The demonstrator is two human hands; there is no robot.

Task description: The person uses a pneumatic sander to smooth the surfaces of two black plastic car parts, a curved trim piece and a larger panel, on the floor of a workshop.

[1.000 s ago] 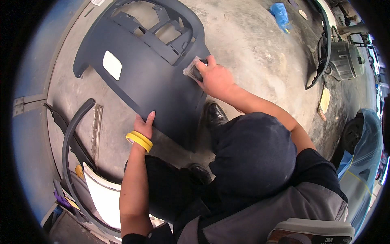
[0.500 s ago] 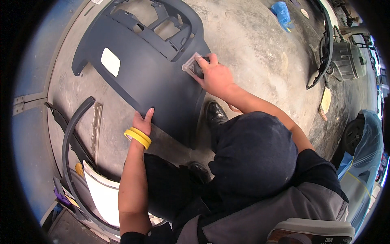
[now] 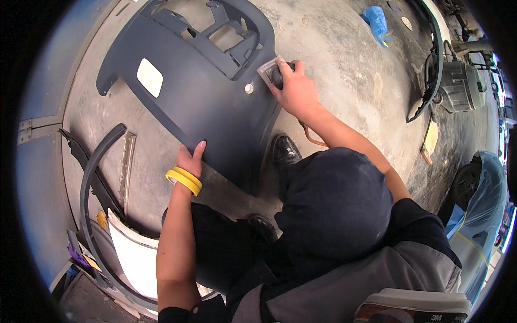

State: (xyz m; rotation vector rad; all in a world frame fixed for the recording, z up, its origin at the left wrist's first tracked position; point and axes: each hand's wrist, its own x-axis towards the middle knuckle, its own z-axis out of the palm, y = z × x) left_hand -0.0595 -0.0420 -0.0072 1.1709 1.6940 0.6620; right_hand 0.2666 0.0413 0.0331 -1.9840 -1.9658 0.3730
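Observation:
A dark grey car bumper [image 3: 183, 91] stretches out in front of me, with open grille slots at its far end. It has a white rounded-square patch [image 3: 149, 78] on its left side and a small round white spot [image 3: 249, 88] near its right edge. My right hand [image 3: 299, 91] is closed round a black palm sander [image 3: 276, 78] with a clear rectangular rim, at the bumper's right edge. Whether its pad touches the surface I cannot tell. My left hand [image 3: 191, 160] grips the bumper's near-left edge, thumb on top and fingers hidden beneath. Yellow tape rolls [image 3: 184, 180] circle my left wrist.
An orange-brown hose [image 3: 312, 135] hangs below my right forearm. Long curved trims [image 3: 97, 167] and a white panel [image 3: 132, 255] lie left. A blue plastic bag [image 3: 377, 24], a grey machine [image 3: 460, 83] and a film-covered car part [image 3: 479, 215] are at right. My shoe [image 3: 285, 149] stands beside the bumper.
My right hand has moved the sander right and slightly away, to the bumper's edge, uncovering the round white spot. My left hand keeps its hold on the bumper.

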